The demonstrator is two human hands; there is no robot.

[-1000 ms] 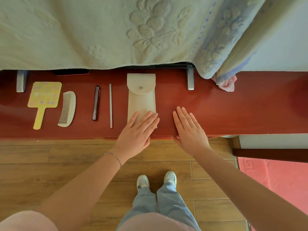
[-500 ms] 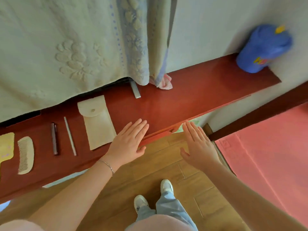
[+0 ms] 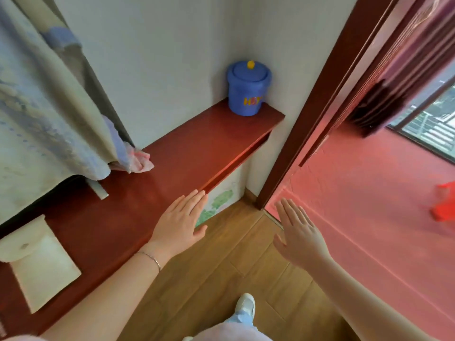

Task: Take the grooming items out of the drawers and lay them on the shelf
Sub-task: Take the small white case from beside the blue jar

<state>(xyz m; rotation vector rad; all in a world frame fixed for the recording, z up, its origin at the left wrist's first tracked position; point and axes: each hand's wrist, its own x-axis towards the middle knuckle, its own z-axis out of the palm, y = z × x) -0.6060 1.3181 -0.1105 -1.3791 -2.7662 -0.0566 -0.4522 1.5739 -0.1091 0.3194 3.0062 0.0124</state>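
Cream pouch (image 3: 41,262) on shelf (image 3: 172,163) — left of both flat, unladen hands.

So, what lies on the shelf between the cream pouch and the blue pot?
In the head view, only a pink cloth at the hem of the hanging blanket; otherwise the red shelf is bare from the cream pouch to the blue pot.

The only lettering visible is on the front of the blue lidded pot (image 3: 248,89). It is printed in orange and yellow capitals. The letters are blurred; they appear to begin "H", and the remainder is illegible.
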